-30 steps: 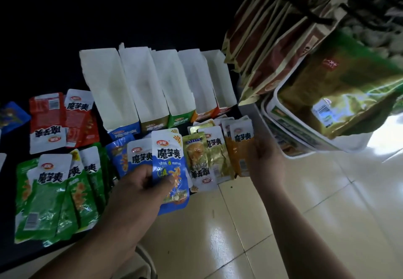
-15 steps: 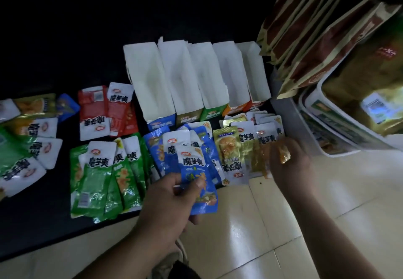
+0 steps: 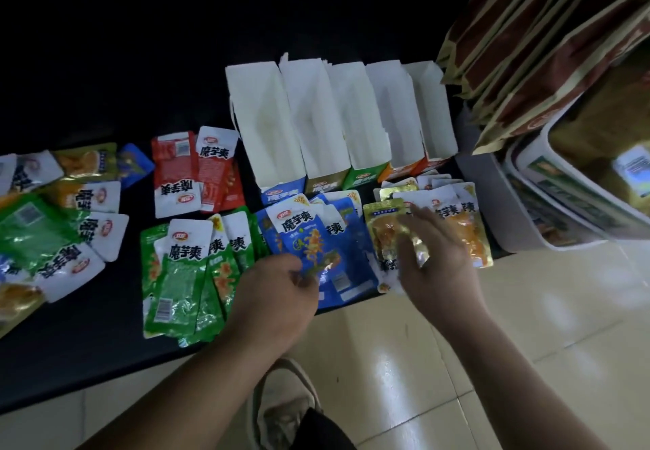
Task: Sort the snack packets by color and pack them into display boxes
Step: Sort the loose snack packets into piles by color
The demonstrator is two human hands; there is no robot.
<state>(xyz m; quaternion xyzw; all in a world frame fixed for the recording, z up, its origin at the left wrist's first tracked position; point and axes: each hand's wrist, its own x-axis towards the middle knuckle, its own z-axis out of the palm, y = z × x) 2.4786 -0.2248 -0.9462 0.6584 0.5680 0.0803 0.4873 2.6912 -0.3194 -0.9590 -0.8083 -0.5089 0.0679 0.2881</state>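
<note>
Before the display boxes (image 3: 316, 126): our left hand (image 3: 278, 294) pinches a blue packet (image 3: 302, 238), likely squaring its pile; right hand (image 3: 439, 266) over gold packets (image 3: 381, 228), grip we cannot tell.

Display boxes (image 3: 337, 122) stood in row at back, packet piles (image 3: 186, 273) just before them, loose packets (image 3: 70, 266) left, large bags (image 3: 527, 45) right.

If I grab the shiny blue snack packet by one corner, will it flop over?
Probably. The shiny blue foil snack packet looks thin, so it should bend and feel light. Its glossy, crinkled skin catches the light, so it might slip. Being flat, it seems unlikely to roll.
</note>
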